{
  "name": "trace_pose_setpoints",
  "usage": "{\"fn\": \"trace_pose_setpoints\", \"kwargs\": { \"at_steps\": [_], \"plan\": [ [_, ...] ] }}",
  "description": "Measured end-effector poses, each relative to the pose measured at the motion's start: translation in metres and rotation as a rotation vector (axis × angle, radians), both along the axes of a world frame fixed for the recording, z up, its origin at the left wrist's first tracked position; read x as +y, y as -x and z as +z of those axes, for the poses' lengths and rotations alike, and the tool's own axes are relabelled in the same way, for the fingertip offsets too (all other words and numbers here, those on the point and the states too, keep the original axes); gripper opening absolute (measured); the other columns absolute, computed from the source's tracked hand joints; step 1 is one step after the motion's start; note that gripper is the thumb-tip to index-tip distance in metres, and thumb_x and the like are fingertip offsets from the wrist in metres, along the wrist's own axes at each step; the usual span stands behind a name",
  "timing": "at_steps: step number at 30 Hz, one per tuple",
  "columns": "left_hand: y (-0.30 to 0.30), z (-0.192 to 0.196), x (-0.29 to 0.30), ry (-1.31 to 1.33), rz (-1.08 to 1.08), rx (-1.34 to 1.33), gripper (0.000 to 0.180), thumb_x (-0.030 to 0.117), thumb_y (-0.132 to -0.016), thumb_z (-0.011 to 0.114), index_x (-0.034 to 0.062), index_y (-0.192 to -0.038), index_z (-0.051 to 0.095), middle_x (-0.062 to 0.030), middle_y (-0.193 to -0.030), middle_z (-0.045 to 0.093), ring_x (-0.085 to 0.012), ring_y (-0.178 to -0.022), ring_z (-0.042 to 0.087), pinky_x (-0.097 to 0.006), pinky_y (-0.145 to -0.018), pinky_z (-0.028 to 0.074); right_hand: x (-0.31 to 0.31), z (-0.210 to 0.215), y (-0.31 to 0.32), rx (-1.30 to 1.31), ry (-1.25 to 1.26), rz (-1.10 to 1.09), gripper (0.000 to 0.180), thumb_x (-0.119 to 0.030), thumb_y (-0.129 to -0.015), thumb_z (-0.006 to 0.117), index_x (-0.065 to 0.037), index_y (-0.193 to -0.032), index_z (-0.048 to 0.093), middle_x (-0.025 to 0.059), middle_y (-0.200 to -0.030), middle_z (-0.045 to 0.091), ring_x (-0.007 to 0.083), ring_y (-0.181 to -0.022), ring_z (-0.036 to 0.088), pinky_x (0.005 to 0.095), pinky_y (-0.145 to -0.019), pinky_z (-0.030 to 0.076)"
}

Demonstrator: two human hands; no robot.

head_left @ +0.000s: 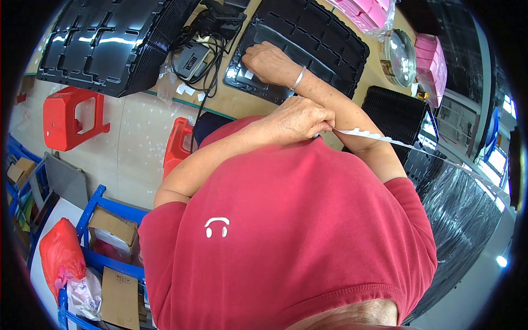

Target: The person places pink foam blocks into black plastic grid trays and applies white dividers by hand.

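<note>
My left hand [300,120] is closed in a pinch on a narrow white strip [366,133] with a jagged edge. From my fingertips the strip runs off to the right, passing over my right forearm. Farther out, my right hand [268,63] rests at a glossy black moulded tray [313,38], fingers curled down and together against its surface. Whatever those fingertips hold, if anything, is hidden. A small white piece [249,74] lies on the tray just beside the right hand.
Stacked black trays [104,44] stand at the far left, beside a grey device [192,60] with tangled black cables. A round tin [397,58], pink trays [430,69] and more black trays [393,115] are on the right. Red stools [71,118] stand below the table edge.
</note>
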State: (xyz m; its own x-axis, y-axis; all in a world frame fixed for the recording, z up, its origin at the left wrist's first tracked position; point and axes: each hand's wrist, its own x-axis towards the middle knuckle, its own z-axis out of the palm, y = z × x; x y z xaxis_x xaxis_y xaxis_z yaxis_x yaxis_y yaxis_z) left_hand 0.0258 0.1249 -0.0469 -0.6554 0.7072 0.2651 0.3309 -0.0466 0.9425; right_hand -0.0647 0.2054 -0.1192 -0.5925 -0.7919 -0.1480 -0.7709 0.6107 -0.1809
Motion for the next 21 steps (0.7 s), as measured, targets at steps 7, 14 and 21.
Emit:
{"fn": "trace_pose_setpoints", "kwargs": {
  "at_steps": [7,14,21],
  "plan": [
    [0.004,0.001,0.004,0.017,-0.101,-0.092,0.008,0.014,-0.081,0.065,0.0073,-0.085,0.065,-0.0116,-0.075,0.066,-0.0298,-0.073,0.065,-0.038,-0.065,0.050,0.013,-0.002,-0.016,-0.172,0.265,-0.368,0.026,-0.026,-0.072,0.074,-0.006,-0.082,0.062,0.0064,-0.081,0.063,0.0250,-0.082,0.060,0.0353,-0.076,0.042],
    [0.005,-0.005,0.004,-0.018,-0.201,-0.194,0.007,0.013,-0.080,0.067,0.0066,-0.080,0.065,-0.0115,-0.067,0.065,-0.0285,-0.068,0.065,-0.038,-0.062,0.048,0.008,-0.010,-0.022,-0.177,0.284,-0.564,0.037,-0.029,-0.063,0.081,-0.006,-0.083,0.060,0.0059,-0.078,0.061,0.0230,-0.080,0.059,0.0345,-0.074,0.041],
    [0.004,-0.003,0.007,0.011,-0.248,-0.180,0.006,0.014,-0.080,0.065,0.0080,-0.082,0.067,-0.0099,-0.074,0.067,-0.0257,-0.072,0.065,-0.035,-0.065,0.049,0.015,-0.006,-0.040,-0.191,0.401,-0.680,0.023,-0.022,-0.068,0.078,-0.006,-0.082,0.067,0.0049,-0.074,0.063,0.0215,-0.073,0.059,0.0349,-0.071,0.043]
  ]
}}
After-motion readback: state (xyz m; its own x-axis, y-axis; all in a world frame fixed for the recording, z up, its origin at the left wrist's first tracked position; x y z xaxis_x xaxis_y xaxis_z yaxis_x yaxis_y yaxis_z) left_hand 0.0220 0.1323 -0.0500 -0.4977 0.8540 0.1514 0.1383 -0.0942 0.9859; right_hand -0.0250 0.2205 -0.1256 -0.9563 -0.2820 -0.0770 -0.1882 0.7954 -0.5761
